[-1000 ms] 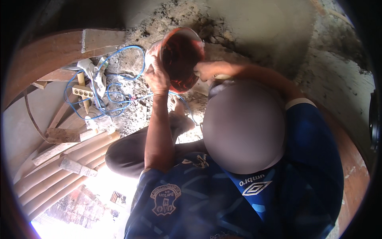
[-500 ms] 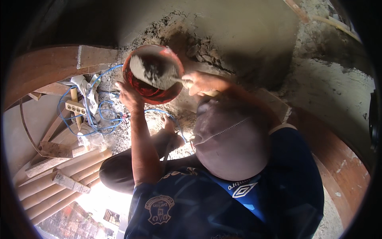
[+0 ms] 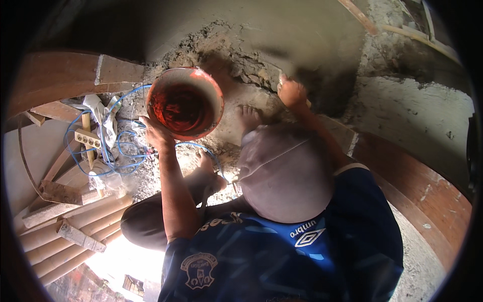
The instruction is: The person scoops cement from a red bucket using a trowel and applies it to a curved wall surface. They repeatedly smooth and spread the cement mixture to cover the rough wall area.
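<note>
White lettering [image 3: 303, 229] marked the blue shirt [image 3: 282, 261], lower centre. The left hand [image 3: 159, 135] held the red bucket [image 3: 213, 91] by its edge, fingers curled, left of centre; the right [image 3: 293, 93] clasped a trowel [image 3: 280, 75] beside broad grey surface [image 3: 312, 30].

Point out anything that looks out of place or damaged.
The blue cord lies in loose, tangled loops around the power strip, untidy and close to the bucket. Near the right hand, a rough, crumbly patch edges the smooth grey surface, so it looks broken or unfinished.
</note>
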`<state>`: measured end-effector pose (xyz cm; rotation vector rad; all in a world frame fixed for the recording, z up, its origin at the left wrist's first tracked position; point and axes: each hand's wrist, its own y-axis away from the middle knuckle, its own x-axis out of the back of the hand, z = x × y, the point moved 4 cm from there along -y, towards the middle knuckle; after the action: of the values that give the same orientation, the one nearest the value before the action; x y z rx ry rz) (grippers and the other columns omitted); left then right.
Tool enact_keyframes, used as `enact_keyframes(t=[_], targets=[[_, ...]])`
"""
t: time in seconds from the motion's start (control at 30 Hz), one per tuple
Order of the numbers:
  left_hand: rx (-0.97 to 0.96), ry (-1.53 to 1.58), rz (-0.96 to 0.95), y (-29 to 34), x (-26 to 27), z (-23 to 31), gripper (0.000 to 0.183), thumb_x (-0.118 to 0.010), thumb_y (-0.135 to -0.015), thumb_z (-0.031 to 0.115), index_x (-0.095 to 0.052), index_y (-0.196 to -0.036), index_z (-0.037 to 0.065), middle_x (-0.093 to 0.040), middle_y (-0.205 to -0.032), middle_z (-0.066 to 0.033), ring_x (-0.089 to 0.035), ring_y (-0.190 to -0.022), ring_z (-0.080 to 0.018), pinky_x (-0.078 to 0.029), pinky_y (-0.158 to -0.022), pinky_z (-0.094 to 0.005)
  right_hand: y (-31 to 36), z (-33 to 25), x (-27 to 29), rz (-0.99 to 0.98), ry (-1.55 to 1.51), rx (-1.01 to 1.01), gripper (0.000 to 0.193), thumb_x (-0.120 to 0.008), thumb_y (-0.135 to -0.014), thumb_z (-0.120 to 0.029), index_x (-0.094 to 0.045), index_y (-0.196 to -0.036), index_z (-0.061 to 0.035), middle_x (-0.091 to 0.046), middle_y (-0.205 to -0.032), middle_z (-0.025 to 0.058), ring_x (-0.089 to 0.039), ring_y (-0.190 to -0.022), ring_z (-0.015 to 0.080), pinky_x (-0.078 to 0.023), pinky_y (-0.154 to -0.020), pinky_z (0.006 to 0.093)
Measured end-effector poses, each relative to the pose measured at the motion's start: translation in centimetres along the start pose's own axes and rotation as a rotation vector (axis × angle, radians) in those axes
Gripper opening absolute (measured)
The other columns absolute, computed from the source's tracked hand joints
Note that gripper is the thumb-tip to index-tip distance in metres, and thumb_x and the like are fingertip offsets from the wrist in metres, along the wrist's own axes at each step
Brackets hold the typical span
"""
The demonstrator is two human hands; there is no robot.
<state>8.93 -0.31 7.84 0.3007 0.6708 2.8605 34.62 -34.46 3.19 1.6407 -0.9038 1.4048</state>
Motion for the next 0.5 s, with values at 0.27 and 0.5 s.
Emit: enact_keyframes(t=[0.27, 0.5], targets=[[-0.074, -0.530, -0.220, -0.3, -2.8, 5.2, 0.073, -0.023, -0.096, 0.054, -0.053, -0.121, -0.008, -0.060, -0.111, -0.0248, -0.055, -0.106, -0.0271, -0.040, -0.093, -0.0363, -1.5, -6.1, 6.7, -0.234, -0.513, 0.418, 0.028, -0.064, -0.081, -0.027, -0.060, -0.096, -0.0027, -0.063, -0.084, 0.0197, -0.063, -0.081, 0.0335, -0.049, -0.069, 0.0416], [-0.333, -0.581, -0.350, -0.5, -5.0, 5.8, 0.080, -0.025, -0.094, 0.061, -0.065, -0.094, -0.009, -0.065, -0.087, -0.0232, -0.060, -0.088, -0.0269, -0.043, -0.084, -0.0393, -2.4, -18.6, 4.3, -0.614, -0.152, 0.527, 0.024, -0.049, -0.083, -0.009, -0.058, -0.103, 0.0009, -0.064, -0.097, 0.0217, -0.063, -0.092, 0.0357, -0.051, -0.077, 0.0420]])
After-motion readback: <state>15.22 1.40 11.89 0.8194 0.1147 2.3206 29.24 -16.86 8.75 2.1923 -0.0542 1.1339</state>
